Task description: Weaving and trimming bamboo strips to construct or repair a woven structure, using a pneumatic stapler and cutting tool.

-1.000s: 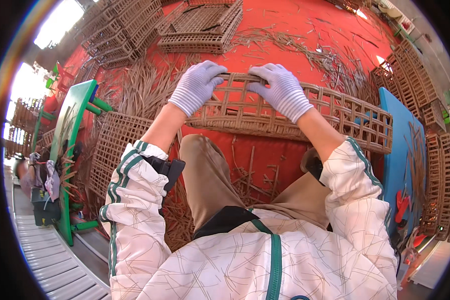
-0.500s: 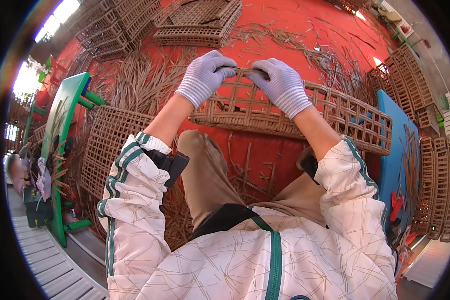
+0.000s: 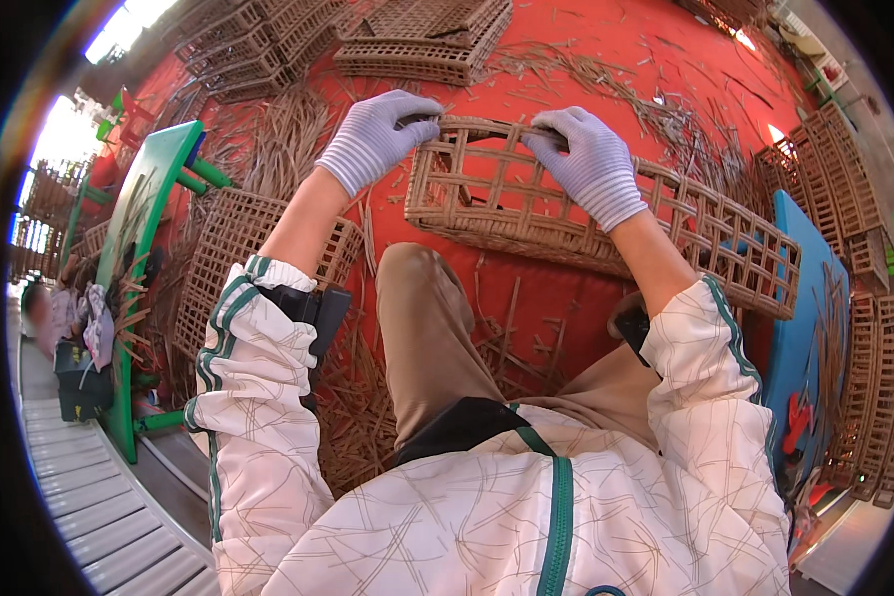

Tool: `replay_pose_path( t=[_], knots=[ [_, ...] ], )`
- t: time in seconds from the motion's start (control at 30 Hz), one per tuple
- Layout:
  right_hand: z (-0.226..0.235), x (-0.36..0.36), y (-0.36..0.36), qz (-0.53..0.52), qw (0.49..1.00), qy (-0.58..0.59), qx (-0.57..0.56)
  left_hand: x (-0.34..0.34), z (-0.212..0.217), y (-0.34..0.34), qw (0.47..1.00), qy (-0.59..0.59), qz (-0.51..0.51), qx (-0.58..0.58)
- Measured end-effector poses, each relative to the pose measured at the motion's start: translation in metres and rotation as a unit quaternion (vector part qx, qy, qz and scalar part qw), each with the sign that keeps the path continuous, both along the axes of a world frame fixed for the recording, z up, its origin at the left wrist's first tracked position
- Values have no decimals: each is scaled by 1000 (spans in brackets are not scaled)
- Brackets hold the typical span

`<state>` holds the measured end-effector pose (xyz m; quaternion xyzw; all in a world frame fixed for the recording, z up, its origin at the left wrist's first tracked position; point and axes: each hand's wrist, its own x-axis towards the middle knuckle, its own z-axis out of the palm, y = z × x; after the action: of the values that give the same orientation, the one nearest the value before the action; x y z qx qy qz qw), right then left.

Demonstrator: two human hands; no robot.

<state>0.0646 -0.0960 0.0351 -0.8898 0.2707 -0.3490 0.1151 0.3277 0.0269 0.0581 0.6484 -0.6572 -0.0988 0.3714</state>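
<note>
In front of my knees lies a long brown woven basket [image 3: 526,230] with an open lattice of flat strands. My left hand [image 3: 382,134], in a pale striped knit glove, pinches at the far left corner of its rim. Farther right along the same rim, my right hand [image 3: 588,167], gloved alike, has thumb and fingers closed over the edge. Whether a loose strand is also between the fingertips of either hand, I cannot tell.
Brown strips [image 3: 283,149] lie scattered over the red floor [image 3: 586,60]. A lattice panel [image 3: 233,253] lies left of my legs, beside a green board [image 3: 154,219]. Stacked baskets [image 3: 422,45] stand at the back. To the right are a blue board [image 3: 800,348] and more baskets [image 3: 824,164].
My hands have moved apart along the rim, the left one going left to the corner. The whole view has shifted slightly.
</note>
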Motion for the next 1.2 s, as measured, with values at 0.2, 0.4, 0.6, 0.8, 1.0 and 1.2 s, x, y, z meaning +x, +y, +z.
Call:
replay_pose_path(
  t=[0.2, 0.4, 0.6, 0.8, 1.0, 1.2],
  knots=[
    [-6, 4, -3, 8, 998, 11, -64, -6, -5, -9, 972, -231, -20, -47],
    [-7, 3, -2, -7, 996, 20, -85, -10, -10, -14, 944, -322, -23, -73],
    [-13, 6, -7, -8, 994, -1, -109, -8, -15, -18, 960, -265, -6, -91],
    [-7, 6, -4, -23, 999, -7, -42, -15, -10, -10, 987, -146, 29, -55],
    [9, -7, 10, 7, 998, -52, -33, -23, -36, -13, 992, 45, 116, -37],
    [2, -86, 42, -2, 989, -55, -137, -60, -30, -2, 939, -134, 192, -251]
  ],
)
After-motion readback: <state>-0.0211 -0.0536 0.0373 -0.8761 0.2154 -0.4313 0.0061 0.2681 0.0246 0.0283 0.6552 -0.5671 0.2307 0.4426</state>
